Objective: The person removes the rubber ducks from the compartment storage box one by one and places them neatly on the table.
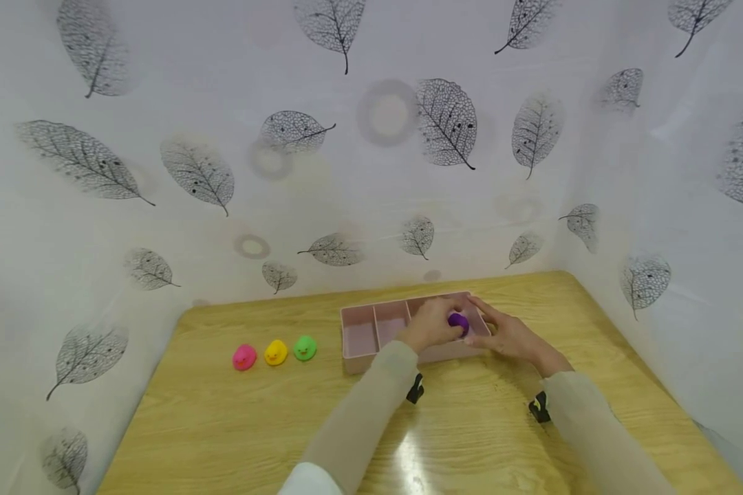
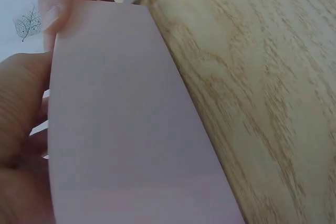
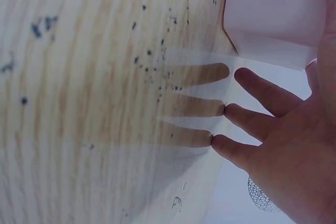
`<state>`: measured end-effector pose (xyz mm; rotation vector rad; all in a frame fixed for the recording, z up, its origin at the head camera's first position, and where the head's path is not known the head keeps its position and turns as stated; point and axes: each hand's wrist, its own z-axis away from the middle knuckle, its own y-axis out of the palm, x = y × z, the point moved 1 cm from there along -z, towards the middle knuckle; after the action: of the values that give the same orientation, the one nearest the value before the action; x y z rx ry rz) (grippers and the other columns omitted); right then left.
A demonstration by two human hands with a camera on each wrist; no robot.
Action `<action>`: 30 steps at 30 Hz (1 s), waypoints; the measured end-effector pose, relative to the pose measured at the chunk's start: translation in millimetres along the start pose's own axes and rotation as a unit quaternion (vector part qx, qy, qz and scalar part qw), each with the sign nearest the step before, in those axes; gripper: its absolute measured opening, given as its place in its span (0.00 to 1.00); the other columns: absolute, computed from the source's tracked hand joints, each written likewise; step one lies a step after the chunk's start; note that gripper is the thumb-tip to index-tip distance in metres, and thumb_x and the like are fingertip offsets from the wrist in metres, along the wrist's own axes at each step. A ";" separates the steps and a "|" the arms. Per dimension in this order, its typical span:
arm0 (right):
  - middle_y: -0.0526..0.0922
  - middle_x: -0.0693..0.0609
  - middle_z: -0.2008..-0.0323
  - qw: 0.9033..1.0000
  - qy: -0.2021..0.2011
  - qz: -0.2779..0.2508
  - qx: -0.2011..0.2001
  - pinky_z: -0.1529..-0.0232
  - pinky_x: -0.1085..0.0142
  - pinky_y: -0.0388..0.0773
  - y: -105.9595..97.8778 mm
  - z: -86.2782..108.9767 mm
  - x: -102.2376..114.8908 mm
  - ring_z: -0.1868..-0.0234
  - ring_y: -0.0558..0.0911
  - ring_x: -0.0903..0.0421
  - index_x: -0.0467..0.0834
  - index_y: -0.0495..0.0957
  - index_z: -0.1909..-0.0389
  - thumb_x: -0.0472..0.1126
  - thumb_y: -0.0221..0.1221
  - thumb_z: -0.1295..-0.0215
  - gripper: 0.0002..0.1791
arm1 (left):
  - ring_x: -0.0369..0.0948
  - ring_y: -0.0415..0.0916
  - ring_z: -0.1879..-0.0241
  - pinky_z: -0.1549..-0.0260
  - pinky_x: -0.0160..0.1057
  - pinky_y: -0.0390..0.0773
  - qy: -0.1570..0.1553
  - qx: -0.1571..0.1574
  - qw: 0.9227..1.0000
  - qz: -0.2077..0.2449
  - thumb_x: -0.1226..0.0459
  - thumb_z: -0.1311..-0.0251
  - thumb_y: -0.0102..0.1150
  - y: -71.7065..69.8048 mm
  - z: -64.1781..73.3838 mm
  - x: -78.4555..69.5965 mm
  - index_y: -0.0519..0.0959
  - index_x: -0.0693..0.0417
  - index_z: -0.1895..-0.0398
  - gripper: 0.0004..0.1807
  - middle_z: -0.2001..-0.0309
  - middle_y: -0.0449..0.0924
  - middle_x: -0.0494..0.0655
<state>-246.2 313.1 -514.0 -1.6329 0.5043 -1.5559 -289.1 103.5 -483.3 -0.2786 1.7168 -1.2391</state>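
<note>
A pale pink divided tray [image 1: 359, 362] sits on the table. My left hand [image 1: 430, 324] reaches into its right-end compartment and pinches a small rounded purple toy [image 1: 459, 324]; the fingers hide part of it. In the left wrist view, the tray's front wall [image 2: 126, 108] fills the middle, with the left thumb [image 2: 21, 90] behind its rim. At the tray's right end, my right hand [image 1: 512, 337] touches the rim with thumb and index finger spread along it. Its other fingers [image 3: 252, 121] are straight and spread, with their tips at the tabletop in the right wrist view.
Left of the tray, a pink duck [image 1: 244, 357], a yellow duck [image 1: 276, 352] and a green duck [image 1: 305, 348] stand in a row on the wooden table [image 1: 254, 426]. A leaf-patterned curtain [image 1: 359, 185] hangs behind and at both sides.
</note>
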 end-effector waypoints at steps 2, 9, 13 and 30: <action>0.64 0.28 0.24 1.000 0.001 0.000 0.001 0.36 0.29 0.73 -0.2 0.2 0.2 0.29 0.71 0.24 0.58 0.43 0.13 0.65 0.66 0.32 0.56 | 0.47 0.82 0.39 0.39 0.37 0.82 -0.009 -0.004 1.000 0.004 0.60 0.37 0.73 1.4 -0.4 -0.1 0.82 0.55 0.37 0.25 0.40 0.86 0.52; 0.65 0.27 0.25 1.000 -0.001 0.000 -0.005 0.36 0.29 0.73 0.8 1.2 -0.6 0.30 0.72 0.23 0.58 0.43 0.13 0.64 0.66 0.32 0.56 | 0.45 0.83 0.41 0.41 0.37 0.83 -0.045 -0.009 0.999 0.013 0.59 0.37 0.73 7.4 -4.7 -1.2 0.82 0.55 0.37 0.25 0.40 0.86 0.49; 0.63 0.27 0.24 1.000 -0.001 -0.001 -0.004 0.36 0.29 0.73 1.8 1.7 -0.9 0.30 0.72 0.23 0.58 0.43 0.13 0.64 0.66 0.32 0.56 | 0.43 0.84 0.47 0.47 0.35 0.84 -0.063 -0.003 0.998 0.016 0.59 0.37 0.74 9.0 -6.9 -3.0 0.84 0.55 0.39 0.24 0.43 0.87 0.48; 0.62 0.28 0.23 1.000 0.001 -0.016 0.009 0.36 0.32 0.75 0.0 1.3 -0.3 0.29 0.72 0.25 0.61 0.41 0.13 0.64 0.66 0.31 0.56 | 0.41 0.85 0.48 0.48 0.35 0.84 -0.077 -0.005 0.997 0.006 0.62 0.37 0.74 9.2 -10.4 -7.1 0.89 0.51 0.49 0.14 0.50 0.89 0.45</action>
<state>-244.9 313.7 -514.1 -1.6337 0.4664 -1.5806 -290.8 118.7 -486.6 -0.3591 1.5902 -1.1700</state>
